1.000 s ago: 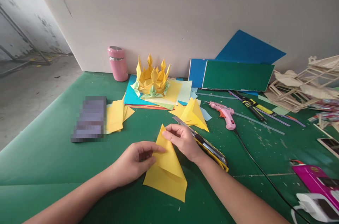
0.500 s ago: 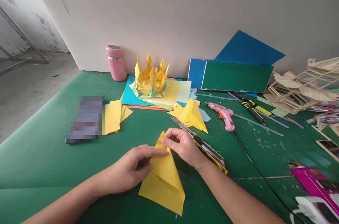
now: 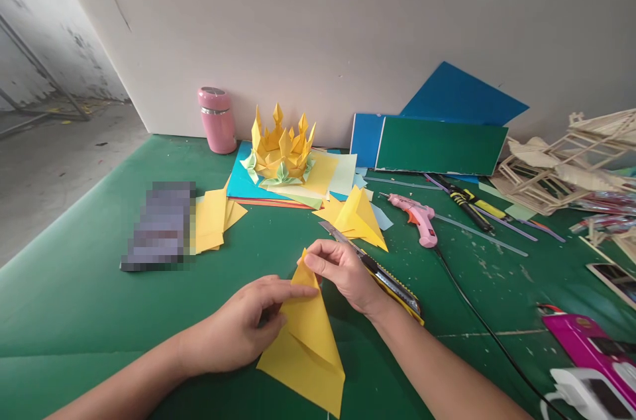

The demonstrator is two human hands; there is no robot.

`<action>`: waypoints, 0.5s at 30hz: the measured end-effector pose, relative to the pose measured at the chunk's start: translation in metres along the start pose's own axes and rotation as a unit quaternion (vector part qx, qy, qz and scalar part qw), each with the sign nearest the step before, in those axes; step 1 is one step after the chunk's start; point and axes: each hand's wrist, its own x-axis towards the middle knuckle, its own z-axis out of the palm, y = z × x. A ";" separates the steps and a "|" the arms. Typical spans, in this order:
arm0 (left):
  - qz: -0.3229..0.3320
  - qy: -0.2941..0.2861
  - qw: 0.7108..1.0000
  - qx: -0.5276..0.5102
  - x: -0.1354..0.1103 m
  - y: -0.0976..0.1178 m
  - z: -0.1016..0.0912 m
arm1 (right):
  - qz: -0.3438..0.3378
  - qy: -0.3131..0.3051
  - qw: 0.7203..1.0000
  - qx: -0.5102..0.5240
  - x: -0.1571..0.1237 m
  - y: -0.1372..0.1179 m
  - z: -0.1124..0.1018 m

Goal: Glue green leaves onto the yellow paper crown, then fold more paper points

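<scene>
A folded yellow paper [image 3: 308, 344], pointed at its far end, lies on the green table cover [image 3: 84, 314] in front of me. My left hand [image 3: 248, 327] presses its left edge, the forefinger stretched across the fold. My right hand [image 3: 342, 271] pinches the paper's tip between thumb and fingers. Just behind my right wrist lies a yellow and black utility knife [image 3: 392, 281] with its blade out.
Further back are folded yellow triangles [image 3: 358, 214], a yellow paper crown [image 3: 281, 148] on coloured sheets, a pink flask [image 3: 217, 120], a pink glue gun [image 3: 416, 218] with a black cord, flat yellow sheets [image 3: 213, 218], blue and green boards [image 3: 440, 142], a wooden stick model [image 3: 561, 165], and a magenta device [image 3: 591, 337].
Both hands and the yellow paper have stayed almost in place; the paper's tip has dropped a little and the view has shifted slightly.
</scene>
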 end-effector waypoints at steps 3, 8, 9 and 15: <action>0.019 0.002 1.000 0.015 0.000 0.001 -0.001 | 0.001 0.004 1.000 0.005 0.000 0.001 0.000; 0.048 -0.001 0.998 0.033 0.000 0.003 -0.003 | 0.010 -0.006 1.000 0.008 0.001 0.003 0.000; 0.049 -0.002 0.998 0.035 0.000 0.003 -0.004 | 0.010 -0.005 1.000 0.008 0.001 0.003 0.000; 0.055 -0.017 0.997 0.051 0.000 0.004 -0.004 | 0.027 0.001 0.999 0.024 0.002 -0.001 0.001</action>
